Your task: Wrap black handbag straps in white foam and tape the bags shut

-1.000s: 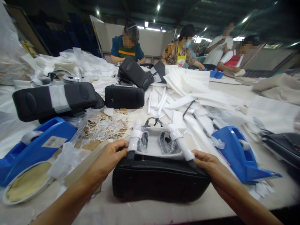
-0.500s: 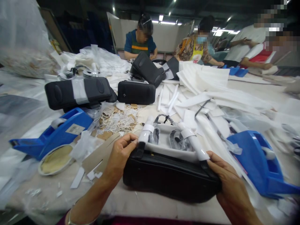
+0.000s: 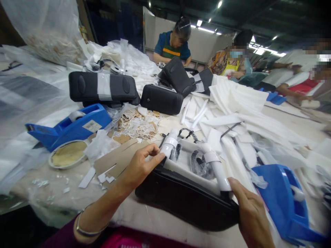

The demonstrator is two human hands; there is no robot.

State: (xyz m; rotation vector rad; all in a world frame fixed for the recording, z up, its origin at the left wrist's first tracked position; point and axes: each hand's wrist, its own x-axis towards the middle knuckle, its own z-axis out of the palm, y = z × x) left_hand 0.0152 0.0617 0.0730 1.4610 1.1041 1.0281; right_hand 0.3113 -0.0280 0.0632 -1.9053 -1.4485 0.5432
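A black bag (image 3: 186, 201) stands on the table in front of me, its top open onto a white foam lining (image 3: 187, 167). Clear-wrapped dark parts (image 3: 203, 160) lie inside. White-wrapped straps rise at both ends, a left strap (image 3: 169, 146) and a right strap (image 3: 217, 167). My left hand (image 3: 147, 160) pinches the lower end of the left strap between thumb and fingers. With thumb and fingers closed at the bag's right end, my right hand (image 3: 249, 205) holds the bag beside the right strap's lower end; some of its fingers are hidden behind the bag.
Blue tape dispensers flank me, one left (image 3: 74, 125) and one right (image 3: 284, 203). A round dish (image 3: 68, 154) and brown cardboard (image 3: 121, 162) lie at left. Black cases (image 3: 161, 99) and white foam sheets (image 3: 238, 93) are piled beyond. Several people work across the table.
The view has tilted and swung, so the background sits further right. The bag appears slightly more slanted, its right end lower. Both hands keep their places on it.
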